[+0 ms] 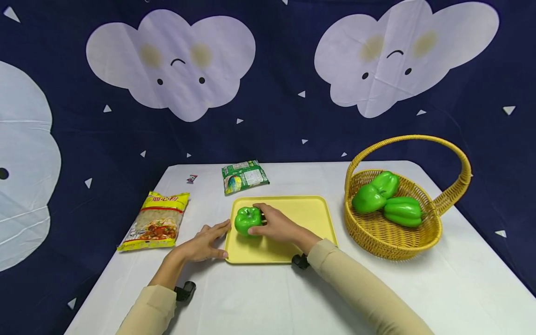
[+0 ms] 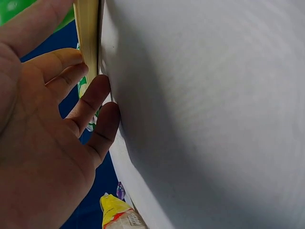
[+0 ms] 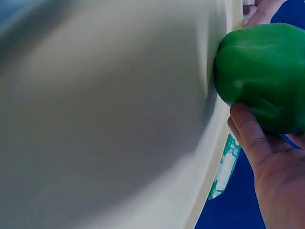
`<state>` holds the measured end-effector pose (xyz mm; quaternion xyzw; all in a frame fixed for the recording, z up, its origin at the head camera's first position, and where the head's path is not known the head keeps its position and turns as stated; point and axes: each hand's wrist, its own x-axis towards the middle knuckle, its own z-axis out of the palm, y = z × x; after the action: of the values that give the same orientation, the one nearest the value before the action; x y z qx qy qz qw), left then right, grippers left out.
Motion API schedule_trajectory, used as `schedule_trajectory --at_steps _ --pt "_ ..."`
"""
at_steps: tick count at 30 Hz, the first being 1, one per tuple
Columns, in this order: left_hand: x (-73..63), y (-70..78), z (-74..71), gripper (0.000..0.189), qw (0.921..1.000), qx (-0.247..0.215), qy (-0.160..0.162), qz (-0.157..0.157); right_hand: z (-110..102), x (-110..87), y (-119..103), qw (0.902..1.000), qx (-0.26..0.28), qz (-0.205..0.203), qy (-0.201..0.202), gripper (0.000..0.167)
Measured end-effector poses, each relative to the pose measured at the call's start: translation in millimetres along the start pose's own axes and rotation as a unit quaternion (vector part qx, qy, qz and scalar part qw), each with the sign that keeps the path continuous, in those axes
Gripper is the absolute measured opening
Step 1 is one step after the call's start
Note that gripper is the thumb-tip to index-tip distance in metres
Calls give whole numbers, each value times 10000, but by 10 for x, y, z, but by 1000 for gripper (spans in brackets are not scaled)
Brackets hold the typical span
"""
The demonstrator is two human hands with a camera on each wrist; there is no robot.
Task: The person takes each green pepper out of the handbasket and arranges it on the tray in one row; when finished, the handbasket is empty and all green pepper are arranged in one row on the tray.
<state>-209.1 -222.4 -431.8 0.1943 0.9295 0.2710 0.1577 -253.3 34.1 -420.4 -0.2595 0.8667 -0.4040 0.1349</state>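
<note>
A green bell pepper [image 1: 248,221] stands at the left end of the yellow tray [image 1: 293,246]. My right hand [image 1: 276,225] grips it from the right, thumb at the near side and fingers at the far side; the right wrist view shows the fingers [image 3: 251,136] against the green bell pepper [image 3: 267,76]. My left hand [image 1: 205,243] is at the tray's left edge with fingers spread and mostly straight. In the left wrist view its fingertips lie right at the tray's outer side [image 2: 88,38].
A wicker basket [image 1: 377,244] with a tall handle holds several green peppers [image 1: 403,211] at the right. A yellow noodle bag [image 1: 157,221] lies at the left. Behind the tray are a green packet [image 1: 244,177] and a small wrapped candy [image 1: 191,179].
</note>
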Motion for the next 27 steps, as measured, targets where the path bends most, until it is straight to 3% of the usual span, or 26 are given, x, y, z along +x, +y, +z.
schedule_trajectory --at_steps 10,17,27 --pt "-1 5 -7 85 9998 -66 -75 -148 88 89 -85 10000 -59 -37 -31 79" --pt "4 -9 -5 82 10000 -35 -24 38 117 130 -125 9999 -136 11 -39 79" --pt "6 -9 7 85 9999 -92 -19 -142 145 168 -142 9999 -92 10 -44 81"
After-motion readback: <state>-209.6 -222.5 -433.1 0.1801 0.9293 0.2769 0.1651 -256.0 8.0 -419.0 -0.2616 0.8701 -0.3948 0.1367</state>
